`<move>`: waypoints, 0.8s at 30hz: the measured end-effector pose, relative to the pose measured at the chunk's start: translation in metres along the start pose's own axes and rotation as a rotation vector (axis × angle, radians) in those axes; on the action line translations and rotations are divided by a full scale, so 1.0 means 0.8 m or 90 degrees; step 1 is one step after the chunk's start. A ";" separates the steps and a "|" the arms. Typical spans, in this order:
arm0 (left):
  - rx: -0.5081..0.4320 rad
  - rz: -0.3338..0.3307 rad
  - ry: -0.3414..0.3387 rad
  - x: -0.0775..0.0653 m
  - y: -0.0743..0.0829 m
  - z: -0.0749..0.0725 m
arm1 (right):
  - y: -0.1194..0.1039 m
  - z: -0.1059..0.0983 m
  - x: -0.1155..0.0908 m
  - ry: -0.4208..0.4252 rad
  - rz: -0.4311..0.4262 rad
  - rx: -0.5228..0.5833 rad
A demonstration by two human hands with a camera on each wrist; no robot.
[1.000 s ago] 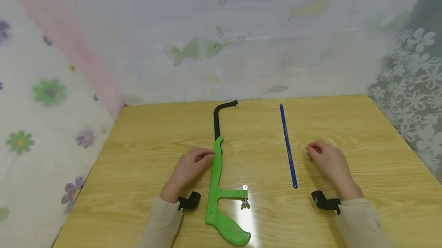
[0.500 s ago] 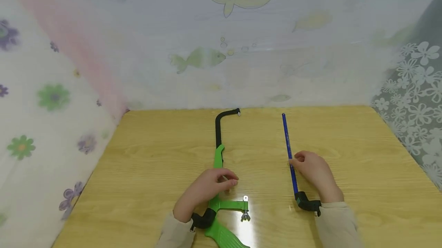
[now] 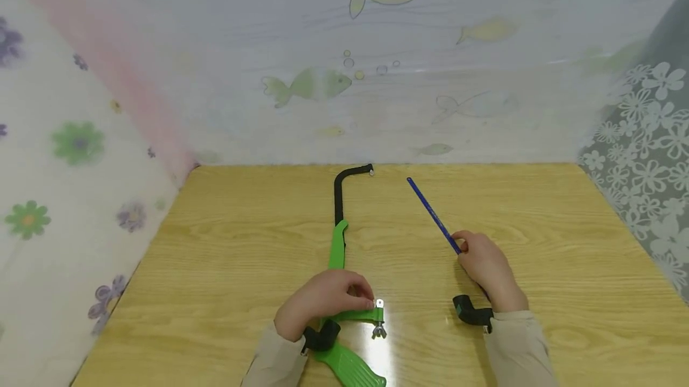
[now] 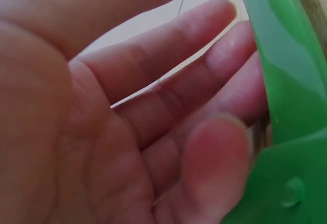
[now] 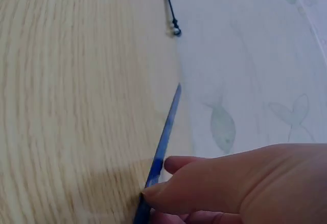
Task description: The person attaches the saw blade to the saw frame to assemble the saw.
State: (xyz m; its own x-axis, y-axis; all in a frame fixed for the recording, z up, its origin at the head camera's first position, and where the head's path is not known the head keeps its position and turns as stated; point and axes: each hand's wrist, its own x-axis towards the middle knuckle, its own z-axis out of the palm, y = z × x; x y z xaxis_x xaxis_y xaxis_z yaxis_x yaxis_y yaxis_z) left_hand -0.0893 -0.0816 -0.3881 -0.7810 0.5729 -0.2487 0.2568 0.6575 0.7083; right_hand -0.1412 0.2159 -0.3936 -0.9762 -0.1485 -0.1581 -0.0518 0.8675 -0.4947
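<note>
Fingers (image 5: pixel 179 193) pinch blade (image 3: pixel 433 216); woodgrain table (image 3: pixel 231 225) meets patterned backdrop (image 3: pixel 226 88).

There were one saw frame (image 3: pixel 337 252), one wing nut (image 3: pixel 379 331), one blade (image 3: pixel 433 216), two hands (image 3: pixel 328 297) (image 3: pixel 487 264), at six and four o'clock in the head view, two sleeves (image 3: pixel 277 358) (image 3: pixel 519 345), two black mounts (image 3: pixel 325 337) (image 3: pixel 475 313), one counter (image 3: pixel 242 225).

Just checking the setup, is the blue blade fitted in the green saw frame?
No, the right hand holds the blue blade apart from the green saw frame.
</note>
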 end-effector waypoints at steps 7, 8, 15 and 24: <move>0.076 0.006 -0.006 -0.002 0.002 0.001 | 0.002 0.001 0.000 0.041 0.020 -0.011; 0.080 0.007 -0.004 -0.003 0.001 0.002 | 0.002 0.001 0.000 0.046 0.023 -0.013; 0.076 0.010 0.034 -0.006 -0.002 0.008 | 0.003 -0.003 -0.001 0.064 0.029 -0.019; 0.014 0.036 0.056 -0.014 -0.008 0.015 | 0.006 -0.007 -0.005 0.082 0.039 -0.017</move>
State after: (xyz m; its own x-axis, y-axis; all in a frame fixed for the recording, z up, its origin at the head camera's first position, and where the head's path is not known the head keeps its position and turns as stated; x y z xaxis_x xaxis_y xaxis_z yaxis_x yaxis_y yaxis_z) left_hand -0.0753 -0.0868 -0.3980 -0.8115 0.5648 -0.1500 0.3130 0.6368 0.7046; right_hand -0.1384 0.2233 -0.3908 -0.9965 -0.0336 -0.0759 0.0055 0.8855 -0.4646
